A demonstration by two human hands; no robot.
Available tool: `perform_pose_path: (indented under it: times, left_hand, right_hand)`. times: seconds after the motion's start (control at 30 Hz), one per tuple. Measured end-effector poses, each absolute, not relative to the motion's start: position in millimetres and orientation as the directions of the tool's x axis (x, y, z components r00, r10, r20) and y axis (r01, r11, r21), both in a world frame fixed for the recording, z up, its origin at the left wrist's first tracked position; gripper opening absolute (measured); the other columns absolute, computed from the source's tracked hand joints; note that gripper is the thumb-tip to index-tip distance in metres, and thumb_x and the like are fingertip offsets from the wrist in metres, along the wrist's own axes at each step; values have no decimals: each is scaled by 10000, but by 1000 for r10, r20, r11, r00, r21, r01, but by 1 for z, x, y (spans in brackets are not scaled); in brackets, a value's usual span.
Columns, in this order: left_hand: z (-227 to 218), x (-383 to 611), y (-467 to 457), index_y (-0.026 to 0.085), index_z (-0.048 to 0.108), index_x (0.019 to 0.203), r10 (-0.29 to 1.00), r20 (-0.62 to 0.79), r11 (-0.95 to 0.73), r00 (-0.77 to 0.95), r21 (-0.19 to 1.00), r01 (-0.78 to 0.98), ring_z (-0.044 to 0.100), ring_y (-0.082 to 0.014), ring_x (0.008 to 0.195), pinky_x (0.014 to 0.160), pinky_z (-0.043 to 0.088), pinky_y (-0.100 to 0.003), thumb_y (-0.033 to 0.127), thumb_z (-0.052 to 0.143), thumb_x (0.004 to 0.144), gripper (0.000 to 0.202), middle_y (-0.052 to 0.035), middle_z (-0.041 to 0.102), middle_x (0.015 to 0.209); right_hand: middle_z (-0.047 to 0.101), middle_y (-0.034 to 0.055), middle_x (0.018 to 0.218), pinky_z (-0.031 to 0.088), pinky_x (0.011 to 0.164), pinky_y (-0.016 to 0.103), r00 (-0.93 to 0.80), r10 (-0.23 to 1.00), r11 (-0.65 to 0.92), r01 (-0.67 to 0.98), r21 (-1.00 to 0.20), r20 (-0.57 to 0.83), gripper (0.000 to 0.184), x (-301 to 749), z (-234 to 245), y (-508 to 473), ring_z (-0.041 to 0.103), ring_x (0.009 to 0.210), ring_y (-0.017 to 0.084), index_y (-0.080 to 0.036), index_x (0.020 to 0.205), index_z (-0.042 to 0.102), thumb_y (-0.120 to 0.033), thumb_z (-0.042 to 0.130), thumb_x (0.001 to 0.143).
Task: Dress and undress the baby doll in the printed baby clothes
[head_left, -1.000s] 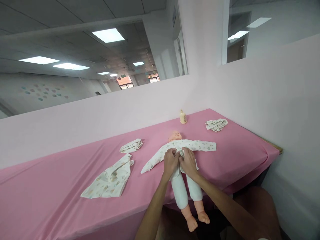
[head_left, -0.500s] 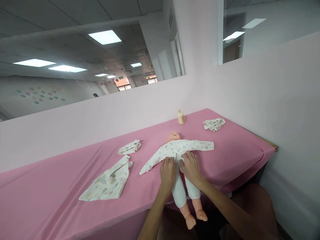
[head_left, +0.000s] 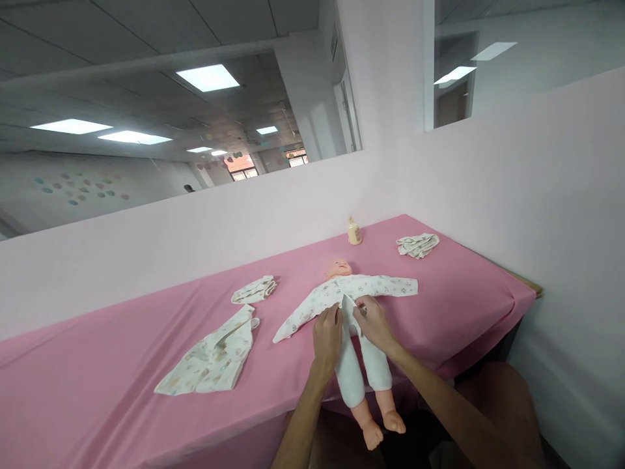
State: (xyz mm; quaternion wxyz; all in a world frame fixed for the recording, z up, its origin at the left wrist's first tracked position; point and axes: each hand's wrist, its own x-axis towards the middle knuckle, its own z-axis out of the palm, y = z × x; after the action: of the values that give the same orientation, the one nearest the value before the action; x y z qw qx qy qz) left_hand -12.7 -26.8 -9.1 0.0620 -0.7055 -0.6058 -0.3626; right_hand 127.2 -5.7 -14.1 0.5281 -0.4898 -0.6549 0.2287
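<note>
A baby doll (head_left: 340,268) lies on its back on the pink table (head_left: 122,352), its legs in white trousers hanging over the front edge. It wears a patterned white top (head_left: 381,284) with both sleeves spread out. My left hand (head_left: 327,335) rests on the lower left flap of the top at the doll's waist, fingers curled on the cloth. My right hand (head_left: 374,319) pinches the right flap's edge at the front opening.
A second patterned garment (head_left: 212,357) lies flat to the left, with a small folded cloth (head_left: 254,289) behind it. A cream bottle (head_left: 354,232) stands by the back wall and a crumpled cloth (head_left: 417,244) lies at the far right. The table's right end is near a wall.
My hands slid down from the doll's chest to its waist, and the front of the top has parted into a narrow opening between them.
</note>
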Motion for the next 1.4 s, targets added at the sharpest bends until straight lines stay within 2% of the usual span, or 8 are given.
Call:
perform_pose_path:
  times: [0.13, 0.37, 0.57, 0.7, 0.9, 1.0, 1.17, 1.4]
  left_hand:
    - [-9, -11, -22, 156, 650, 1018, 833, 553, -252, 37, 318, 914, 646, -249, 815, 708, 448, -347, 243, 353, 961, 315, -116, 712, 906]
    - [-9, -11, -15, 180, 628, 904, 824, 552, -278, 127, 199, 940, 627, -205, 745, 651, 406, -300, 190, 346, 959, 288, -71, 693, 818]
    - [-9, -9, -17, 176, 608, 867, 813, 547, -297, 198, 98, 950, 607, -204, 729, 631, 377, -300, 104, 349, 926, 275, -68, 669, 788]
    - [-11, -8, -17, 182, 588, 825, 818, 544, -276, 189, 83, 958, 606, -198, 734, 626, 371, -291, 85, 381, 897, 240, -58, 667, 798]
    - [-9, -6, -21, 191, 582, 828, 815, 547, -286, 189, 97, 953, 602, -197, 736, 634, 378, -290, 44, 384, 859, 249, -48, 656, 786]
    - [-8, -4, -24, 189, 589, 866, 819, 541, -291, 191, 105, 951, 604, -204, 753, 646, 384, -294, 31, 383, 849, 260, -51, 653, 792]
    - [-8, -3, -25, 181, 596, 892, 818, 538, -298, 203, 95, 950, 599, -207, 757, 646, 388, -296, 24, 383, 851, 269, -57, 653, 807]
    - [-10, -3, -26, 180, 593, 865, 792, 567, -326, 225, 82, 942, 595, -208, 759, 654, 399, -300, 34, 390, 862, 250, -62, 649, 804]
  right_hand:
    - [702, 34, 915, 495, 764, 346, 76, 922, 356, 229, -906, 381, 141, 124, -10, -7, 627, 831, 195, -218, 810, 592, -240, 453, 825]
    - [698, 73, 1137, 511, 885, 388, 113, 911, 381, 132, -915, 396, 135, 120, -13, -6, 649, 1013, 214, -220, 846, 600, -225, 471, 807]
    - [670, 88, 1187, 487, 917, 403, 140, 883, 425, 171, -889, 449, 88, 116, -12, -9, 618, 1089, 225, -221, 822, 563, -230, 476, 818]
    - [700, 76, 1110, 484, 898, 407, 107, 894, 409, 206, -889, 436, 110, 112, -16, -10, 637, 1025, 225, -223, 838, 586, -238, 477, 835]
    - [703, 40, 873, 473, 774, 368, 90, 883, 411, 323, -853, 460, 122, 109, -18, -10, 616, 863, 224, -229, 789, 575, -226, 466, 843]
    - [710, 48, 904, 465, 790, 375, 81, 874, 427, 346, -836, 480, 133, 109, -16, -14, 612, 894, 235, -227, 802, 581, -217, 461, 859]
    - [713, 79, 1058, 445, 905, 399, 71, 836, 488, 357, -797, 544, 175, 107, -19, -19, 610, 1019, 241, -216, 838, 614, -185, 448, 884]
    - [704, 94, 1099, 440, 939, 404, 80, 828, 494, 362, -791, 554, 206, 105, -24, -21, 606, 1058, 240, -196, 880, 633, -151, 433, 901]
